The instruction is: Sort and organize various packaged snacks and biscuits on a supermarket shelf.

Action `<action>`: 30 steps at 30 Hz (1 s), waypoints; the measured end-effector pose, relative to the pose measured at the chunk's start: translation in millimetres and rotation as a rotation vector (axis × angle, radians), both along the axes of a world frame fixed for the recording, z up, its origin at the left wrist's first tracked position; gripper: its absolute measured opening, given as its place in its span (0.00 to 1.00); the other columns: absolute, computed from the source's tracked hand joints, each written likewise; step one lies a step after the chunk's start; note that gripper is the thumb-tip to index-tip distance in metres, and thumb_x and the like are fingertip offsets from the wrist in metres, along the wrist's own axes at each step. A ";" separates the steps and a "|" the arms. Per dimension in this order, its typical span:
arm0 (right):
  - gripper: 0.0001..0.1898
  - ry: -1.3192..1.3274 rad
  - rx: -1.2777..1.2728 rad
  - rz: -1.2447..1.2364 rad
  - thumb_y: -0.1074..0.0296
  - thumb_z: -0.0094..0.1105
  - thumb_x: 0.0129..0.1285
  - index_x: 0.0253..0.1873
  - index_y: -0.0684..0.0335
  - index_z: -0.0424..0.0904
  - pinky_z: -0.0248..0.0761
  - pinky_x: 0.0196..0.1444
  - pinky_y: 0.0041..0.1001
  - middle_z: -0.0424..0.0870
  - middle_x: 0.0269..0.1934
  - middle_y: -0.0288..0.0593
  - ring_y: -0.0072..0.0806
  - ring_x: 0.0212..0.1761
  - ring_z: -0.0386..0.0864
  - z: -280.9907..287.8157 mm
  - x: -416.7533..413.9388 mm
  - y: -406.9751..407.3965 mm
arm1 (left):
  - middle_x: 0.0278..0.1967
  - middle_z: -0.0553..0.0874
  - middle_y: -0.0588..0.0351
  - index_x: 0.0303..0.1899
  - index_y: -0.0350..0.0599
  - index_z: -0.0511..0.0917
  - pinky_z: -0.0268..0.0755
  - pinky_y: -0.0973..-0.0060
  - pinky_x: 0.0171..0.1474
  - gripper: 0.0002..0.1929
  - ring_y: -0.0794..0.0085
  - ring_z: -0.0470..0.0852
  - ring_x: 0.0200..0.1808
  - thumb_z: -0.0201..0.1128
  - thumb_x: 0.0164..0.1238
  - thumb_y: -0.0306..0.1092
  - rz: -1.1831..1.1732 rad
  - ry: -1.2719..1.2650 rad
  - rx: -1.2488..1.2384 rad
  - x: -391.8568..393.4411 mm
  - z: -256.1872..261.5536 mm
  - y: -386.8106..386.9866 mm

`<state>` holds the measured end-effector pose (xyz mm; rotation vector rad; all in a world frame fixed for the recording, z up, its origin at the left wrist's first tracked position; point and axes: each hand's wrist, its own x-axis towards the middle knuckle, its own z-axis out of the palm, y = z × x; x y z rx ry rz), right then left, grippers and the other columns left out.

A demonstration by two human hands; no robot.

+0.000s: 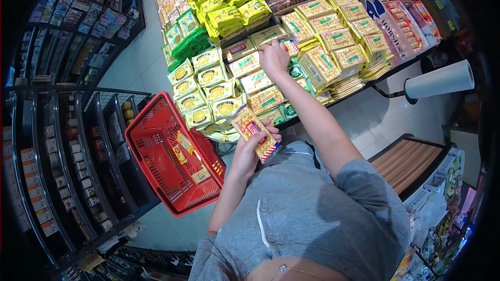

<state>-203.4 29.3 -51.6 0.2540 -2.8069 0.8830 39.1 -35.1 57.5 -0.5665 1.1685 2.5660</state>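
Observation:
My left hand (252,146) grips a clear-wrapped packet of square crackers (252,127) with a red and blue label and a striped end. It is held in front of my body, over the near edge of the display. My right hand (274,58) reaches over rows of wrapped biscuit packets (265,102), its fingers curled down among them. Beside those fingers lies a striped-end packet (292,48). Whether the right hand grips a packet cannot be seen. Left of the biscuits are pale packets with yellow pictures (205,91).
A red plastic shopping basket (156,171) with a few packets inside is left of the display. Dark shelving (97,132) stands beyond it. On the right, a plastic-bag roll (439,82) juts from the display edge, near a wood-topped stand (408,162). Yellow packets (226,15) are piled farther back.

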 end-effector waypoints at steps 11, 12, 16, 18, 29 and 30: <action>0.04 -0.007 0.022 -0.133 0.65 0.66 0.53 0.35 0.49 0.85 0.74 0.44 0.35 0.78 0.42 0.38 0.36 0.45 0.76 -0.8 -3.7 -12.5 | 0.45 0.82 0.46 0.58 0.34 0.66 0.77 0.65 0.52 0.19 0.62 0.83 0.47 0.54 0.70 0.30 0.003 0.003 0.002 7.0 0.3 -0.9; 0.04 0.011 0.032 -0.151 0.64 0.66 0.53 0.35 0.50 0.85 0.74 0.44 0.35 0.78 0.42 0.38 0.36 0.45 0.77 -1.6 -3.4 -13.2 | 0.45 0.82 0.46 0.58 0.34 0.66 0.77 0.65 0.52 0.19 0.62 0.83 0.47 0.54 0.70 0.30 0.004 0.002 0.002 7.7 0.1 -1.1; 0.04 0.050 -0.073 -0.093 0.63 0.67 0.54 0.34 0.51 0.85 0.74 0.46 0.36 0.77 0.43 0.39 0.37 0.46 0.77 -3.4 -3.3 -0.7 | 0.46 0.82 0.46 0.58 0.34 0.66 0.77 0.65 0.53 0.19 0.62 0.83 0.47 0.54 0.70 0.30 0.008 -0.003 0.010 10.8 -2.8 -1.7; 0.09 -0.123 -0.185 0.093 0.64 0.68 0.54 0.40 0.55 0.83 0.73 0.50 0.37 0.75 0.46 0.43 0.40 0.49 0.76 0.1 -6.8 8.4 | 0.46 0.82 0.45 0.58 0.34 0.66 0.77 0.66 0.53 0.19 0.62 0.83 0.47 0.53 0.70 0.30 0.009 -0.004 0.011 11.5 -4.0 -2.0; 0.21 -0.096 0.067 0.163 0.63 0.70 0.51 0.52 0.57 0.79 0.72 0.53 0.38 0.72 0.50 0.49 0.44 0.51 0.76 33.5 9.3 39.0 | 0.45 0.82 0.46 0.58 0.34 0.67 0.76 0.66 0.53 0.18 0.62 0.83 0.47 0.54 0.70 0.31 -0.023 0.004 0.018 2.8 -4.3 2.7; 0.21 -0.183 0.080 0.179 0.62 0.69 0.52 0.52 0.57 0.79 0.72 0.52 0.38 0.72 0.49 0.50 0.44 0.51 0.76 34.8 9.8 39.4 | 0.45 0.82 0.46 0.58 0.34 0.67 0.76 0.66 0.53 0.18 0.62 0.83 0.47 0.54 0.70 0.31 -0.030 0.006 0.019 1.3 -4.2 3.3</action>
